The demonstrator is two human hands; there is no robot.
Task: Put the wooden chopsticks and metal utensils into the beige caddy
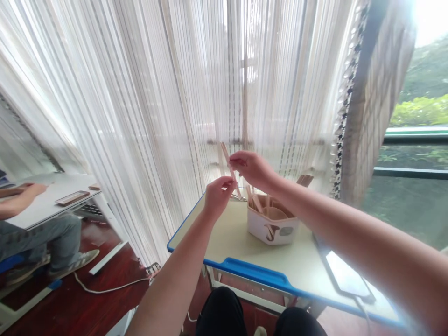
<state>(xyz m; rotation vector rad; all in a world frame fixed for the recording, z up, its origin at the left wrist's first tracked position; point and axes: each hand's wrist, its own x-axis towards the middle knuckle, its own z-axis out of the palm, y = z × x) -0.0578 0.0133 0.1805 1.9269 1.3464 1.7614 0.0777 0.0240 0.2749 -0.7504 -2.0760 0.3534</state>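
A wooden stick (230, 170) is being pinched between the fingertips of the left hand (217, 196) and right hand (252, 169), above a tub (271, 226).

phone (346, 275) glare-washed, co-worker (31, 224) cropped

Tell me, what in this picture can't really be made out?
- Head view: lower end of the wooden stick, hidden behind the left hand and right hand.
- Contents of the white container, walled off by its rim.
- Phone screen, washed out by glare.
- Person at the far desk, cut off by the left edge.
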